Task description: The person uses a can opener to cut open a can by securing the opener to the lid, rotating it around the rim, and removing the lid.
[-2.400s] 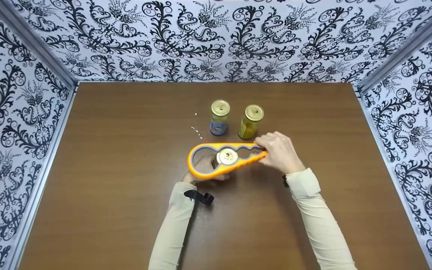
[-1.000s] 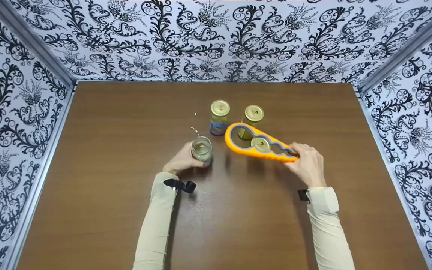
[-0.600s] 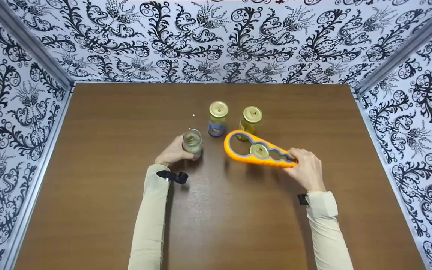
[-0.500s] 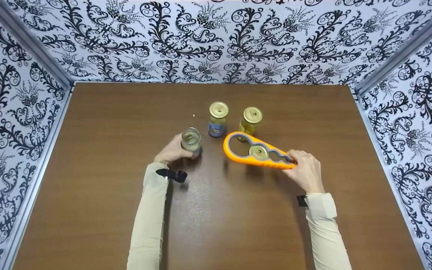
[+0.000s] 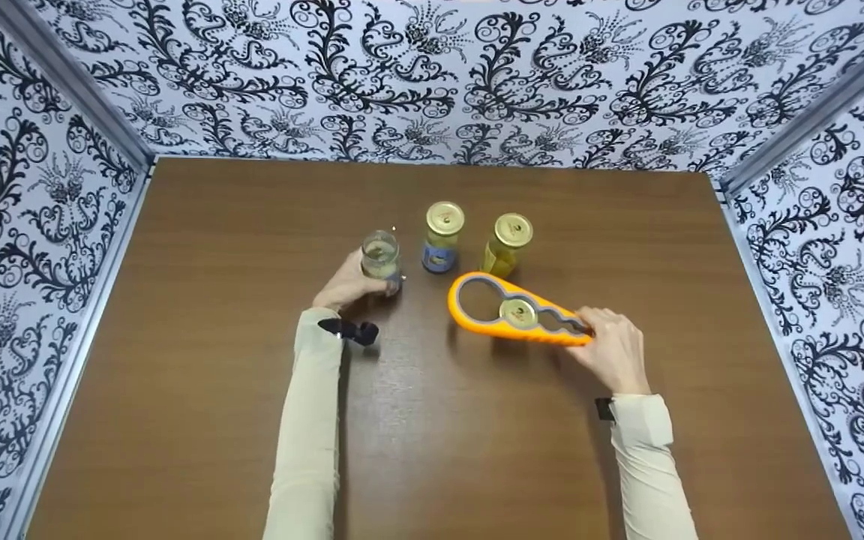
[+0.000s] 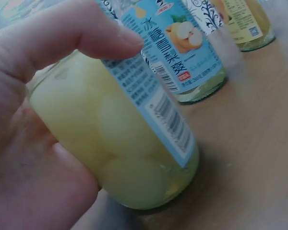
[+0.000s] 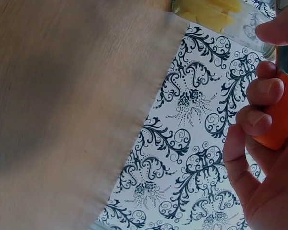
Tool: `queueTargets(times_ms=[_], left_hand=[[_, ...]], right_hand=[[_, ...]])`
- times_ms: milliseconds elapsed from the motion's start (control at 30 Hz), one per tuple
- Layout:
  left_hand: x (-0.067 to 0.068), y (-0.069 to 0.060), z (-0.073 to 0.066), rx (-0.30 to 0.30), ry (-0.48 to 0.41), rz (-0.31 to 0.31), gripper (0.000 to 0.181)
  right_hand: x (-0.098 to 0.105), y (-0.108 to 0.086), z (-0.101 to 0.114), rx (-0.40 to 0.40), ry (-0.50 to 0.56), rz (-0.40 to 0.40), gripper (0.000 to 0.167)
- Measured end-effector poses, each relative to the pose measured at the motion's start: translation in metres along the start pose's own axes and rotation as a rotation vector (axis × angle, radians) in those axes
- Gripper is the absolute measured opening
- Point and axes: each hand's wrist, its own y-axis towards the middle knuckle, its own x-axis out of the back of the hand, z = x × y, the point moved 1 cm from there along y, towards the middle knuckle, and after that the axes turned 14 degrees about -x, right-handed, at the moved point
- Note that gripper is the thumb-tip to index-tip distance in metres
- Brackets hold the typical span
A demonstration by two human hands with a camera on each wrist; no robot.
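Note:
My left hand (image 5: 347,280) grips an uncapped glass jar (image 5: 381,259) left of two lidded jars. In the left wrist view this jar (image 6: 120,139) holds pale fruit pieces in liquid and bears a blue label; thumb and palm wrap its side. My right hand (image 5: 615,346) grips the handle end of an orange jar opener (image 5: 469,325) with a grey wavy inner edge. A gold lid (image 5: 518,312) sits in the opener's middle notch, above the table. The right wrist view shows fingers (image 7: 266,91) curled round the orange handle (image 7: 281,115).
A blue-labelled jar (image 5: 440,255) and a yellow-labelled jar (image 5: 501,259) stand upright behind the opener, both with gold lids. Small wet drops (image 5: 394,228) lie on the brown table (image 5: 252,225). Patterned walls (image 5: 417,75) close in the back and sides.
The lid has come off the jar and stays in the opener. My left hand carried the jar left and back; my right hand moved the opener right, then slightly nearer me.

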Motion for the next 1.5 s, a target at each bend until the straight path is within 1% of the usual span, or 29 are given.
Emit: queueTargets(times_ms=[133,233,300,400,500,600,667,733,767,833,900,967,1067,1133,1267,1333,1500], left_hand=[[0.004,0.011,0.004,0.005,-0.048,-0.045,0.065],[0.008,0.017,0.006,0.003,-0.069,-0.052,0.064],[0.011,0.020,0.006,0.011,-0.043,-0.051,0.062],[0.015,0.024,0.007,0.025,-0.065,-0.059,0.062],[0.018,0.027,0.010,0.035,-0.079,-0.089,0.062],[0.020,0.030,0.013,0.030,-0.082,-0.129,0.064],[0.020,0.032,0.021,0.030,-0.099,-0.157,0.068],[0.020,0.034,0.030,0.019,-0.146,-0.177,0.076],[0.020,0.035,0.034,0.013,-0.154,-0.188,0.081],[0.020,0.036,0.041,-0.007,-0.153,-0.207,0.091],[0.021,0.036,0.044,-0.049,-0.155,-0.221,0.098],[0.022,0.034,0.044,-0.084,-0.147,-0.239,0.104],[0.026,0.029,0.042,-0.123,-0.184,-0.256,0.107],[0.029,0.024,0.040,-0.137,-0.203,-0.261,0.107],[0.034,0.011,0.036,-0.173,-0.221,-0.244,0.107],[0.035,0.004,0.034,-0.195,-0.232,-0.225,0.109],[0.035,-0.011,0.030,-0.249,-0.245,-0.207,0.111]], right_hand=[[0.002,-0.001,0.000,-0.002,-0.011,0.004,0.026],[0.005,-0.002,0.001,-0.001,-0.022,0.002,0.026],[0.006,-0.002,0.001,0.000,-0.028,-0.005,0.026],[0.007,-0.003,0.001,0.006,-0.034,-0.008,0.025],[0.006,-0.005,0.002,0.004,-0.033,-0.004,0.025],[0.006,-0.007,0.003,-0.004,-0.027,-0.001,0.025],[0.005,-0.009,0.003,-0.009,-0.023,-0.005,0.025],[0.005,-0.010,0.003,-0.004,-0.028,-0.011,0.026],[0.005,-0.010,0.003,0.001,-0.030,-0.014,0.026],[0.004,-0.010,0.002,0.011,-0.035,-0.020,0.027],[0.003,-0.010,0.003,0.018,-0.039,-0.020,0.028],[0.003,-0.010,0.003,0.018,-0.037,-0.022,0.029],[0.002,-0.010,0.004,0.013,-0.031,-0.015,0.029],[0.001,-0.010,0.004,0.009,-0.028,-0.013,0.028],[0.000,-0.011,0.004,0.002,-0.026,-0.013,0.027],[-0.001,-0.012,0.004,0.003,-0.025,-0.015,0.028],[-0.004,-0.013,0.006,-0.007,-0.017,-0.007,0.028]])
